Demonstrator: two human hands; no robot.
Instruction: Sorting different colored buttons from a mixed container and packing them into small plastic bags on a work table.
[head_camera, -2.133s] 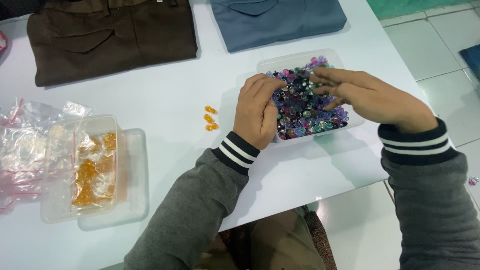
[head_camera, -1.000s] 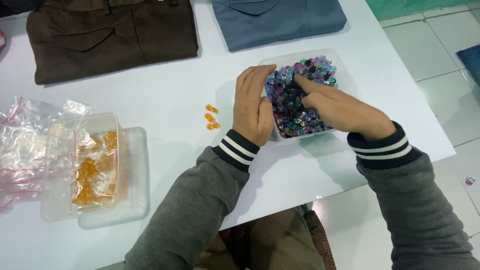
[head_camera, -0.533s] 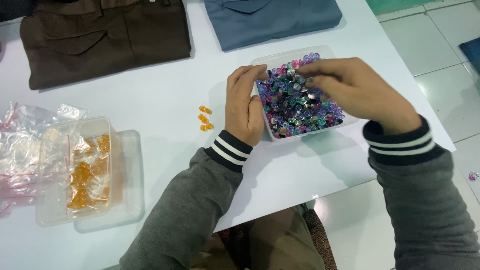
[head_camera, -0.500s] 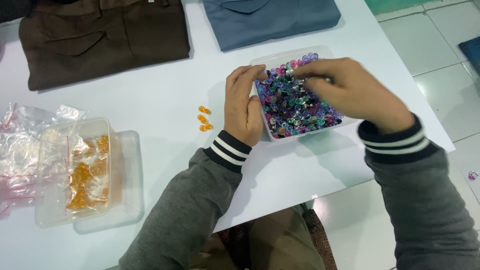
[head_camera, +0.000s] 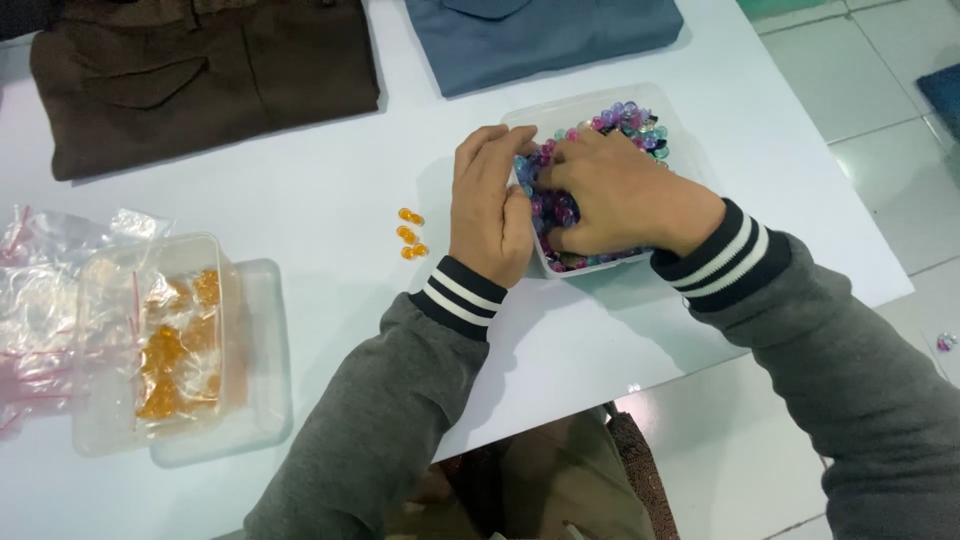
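Surface: white table (head_camera: 300, 180), two folded garments at 12 o'clock.
Left edge: clear tub of orange beads (head_camera: 160, 340) at 9 o'clock.
Centre: three loose orange beads (head_camera: 410, 232).
Left hand (head_camera: 490, 210): flat, fingers extended against the clear tray (head_camera: 580, 105), grasping nothing.
Right hand (head_camera: 620, 195): fingers dug into the mixed beads (head_camera: 630, 118) at 1 o'clock; its grip cannot be made out.

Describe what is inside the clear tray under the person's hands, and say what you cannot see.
The clear tray holds small beads in purple, blue, pink and teal. The right hand lies across them and the left hand rests at the tray's edge, hiding the beads and tray floor beneath.
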